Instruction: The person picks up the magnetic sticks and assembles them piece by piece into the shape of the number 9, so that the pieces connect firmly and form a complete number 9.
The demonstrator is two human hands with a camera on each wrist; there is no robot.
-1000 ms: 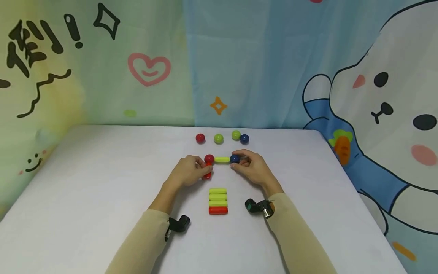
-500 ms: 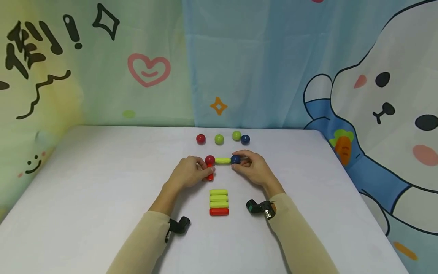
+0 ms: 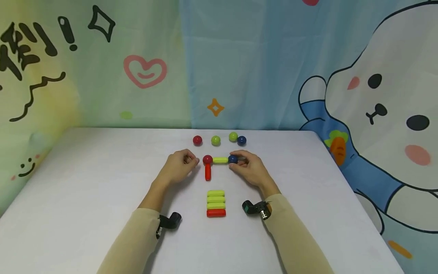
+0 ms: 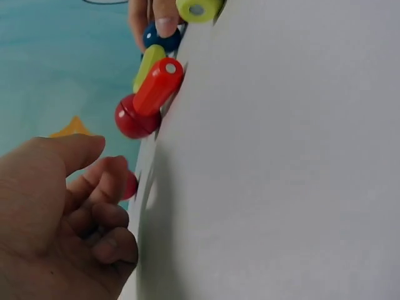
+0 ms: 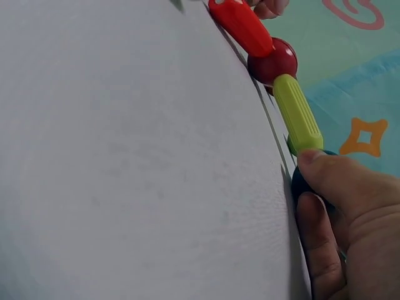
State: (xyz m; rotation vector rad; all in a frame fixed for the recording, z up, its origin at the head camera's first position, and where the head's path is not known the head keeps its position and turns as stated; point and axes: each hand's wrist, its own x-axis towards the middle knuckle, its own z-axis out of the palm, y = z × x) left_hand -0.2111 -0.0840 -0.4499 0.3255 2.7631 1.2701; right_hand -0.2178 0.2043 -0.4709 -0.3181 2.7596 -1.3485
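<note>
Where a red ball (image 3: pixel 207 160) caps it — the red rod (image 3: pixel 208 172) points nearward.

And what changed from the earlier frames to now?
The left hand let go of the glossy red rod and moved left, away from it. The right hand still pinches the glossy dark blue ball; the four side-by-side yellow-green and red rods and four loose red, green and blue balls stayed put.
</note>
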